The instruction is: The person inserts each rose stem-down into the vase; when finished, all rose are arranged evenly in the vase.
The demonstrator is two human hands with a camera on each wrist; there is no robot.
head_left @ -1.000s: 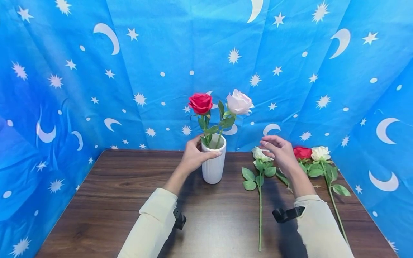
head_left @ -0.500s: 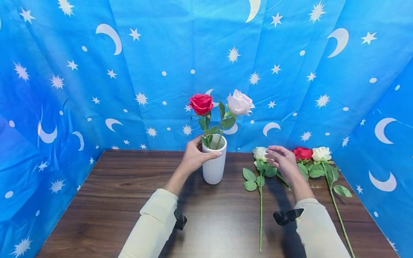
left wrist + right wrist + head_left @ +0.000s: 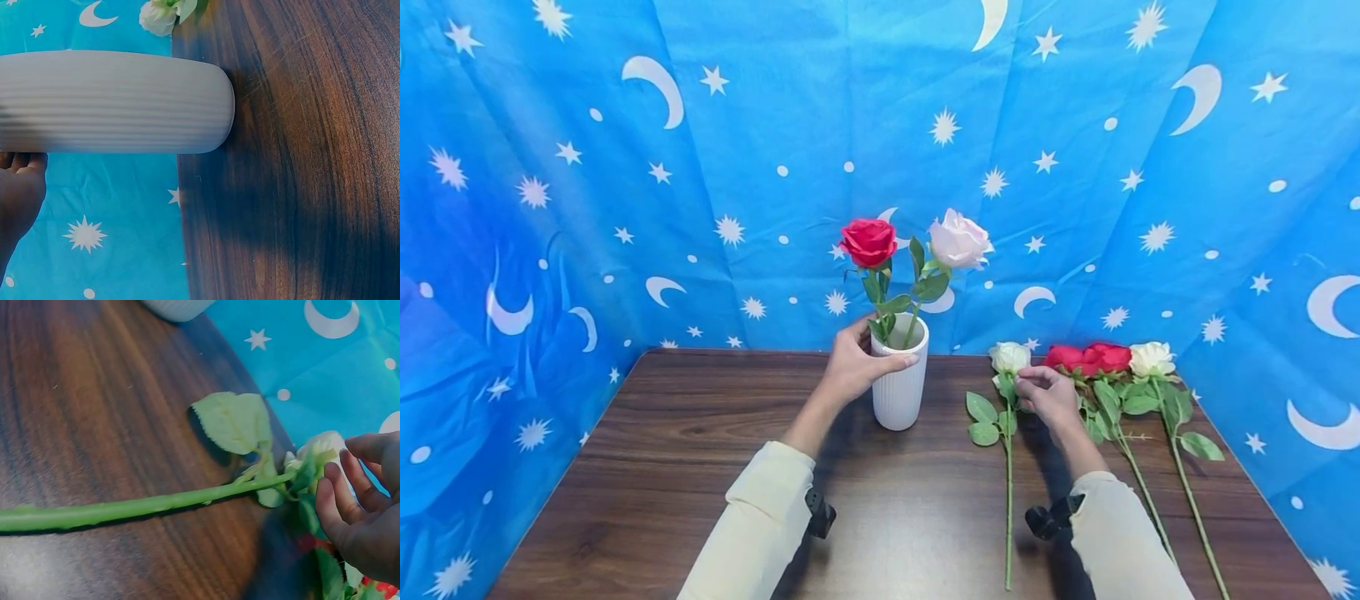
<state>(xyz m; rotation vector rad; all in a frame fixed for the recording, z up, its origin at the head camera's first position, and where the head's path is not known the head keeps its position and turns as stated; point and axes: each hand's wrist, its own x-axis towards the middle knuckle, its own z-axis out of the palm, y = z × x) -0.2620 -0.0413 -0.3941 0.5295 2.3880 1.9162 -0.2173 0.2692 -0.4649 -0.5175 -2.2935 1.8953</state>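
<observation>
vase [image 3: 898, 396] first, in the head view: it stands upright on the desk [image 3: 700, 467], holding a red rose [image 3: 868, 242] and a pale pink rose [image 3: 958, 239], with the left hand [image 3: 853, 365] wrapped around its upper part, thumb across the front. the right hand [image 3: 1052, 402] has dropped, over the last half second, from beside the bloom of the near white rose [image 3: 1010, 357] to its neck; i read that as settling on a place to take it by. that rose lies on the desk, outside the vase. beyond the hand, two red blooms [image 3: 1107, 358] now show, where one did, next to another white rose [image 3: 1152, 360]. in the left wrist view, the vase's ribbed side fills the middle and only some fingers show at its edge, so the thumb's hold can't be checked there. in the right wrist view, the stem [image 3: 156, 503] runs along the desk, and the right hand is half open, fingers bent around the neck; whether they pinch it, i can't tell.
</observation>
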